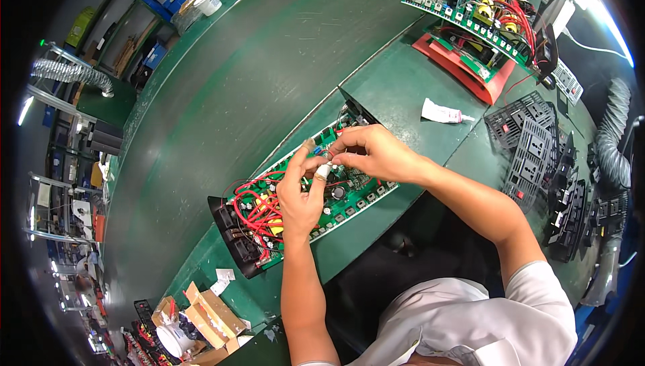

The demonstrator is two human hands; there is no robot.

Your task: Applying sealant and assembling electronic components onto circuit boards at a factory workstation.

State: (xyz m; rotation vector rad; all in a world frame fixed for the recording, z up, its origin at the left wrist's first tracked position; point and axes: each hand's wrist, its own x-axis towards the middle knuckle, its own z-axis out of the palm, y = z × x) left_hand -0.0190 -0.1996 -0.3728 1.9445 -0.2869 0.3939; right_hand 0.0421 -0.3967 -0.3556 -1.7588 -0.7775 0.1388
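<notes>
A long green circuit board (356,213) lies aslant in front of me, with a black end panel (232,238) at its left end and another dark panel at its right end. Red wires (259,208) loop over its left part, among yellow-wrapped components. Above the middle of the board, my left hand (301,194) has its thumb and fingers drawn together. A white covering shows on that thumb. Meeting it from the right, my right hand (379,153) pinches with thumb and forefinger close to the left fingertips. Whatever small thing lies between the fingertips is too small to make out.
A white tube (443,112) lies to the right. Beyond it, more wired boards (470,20) rest on a red stand (487,87). Black socket panels (527,157) are piled at far right. An open cardboard box (211,315) and a white tub (176,340) stand lower left.
</notes>
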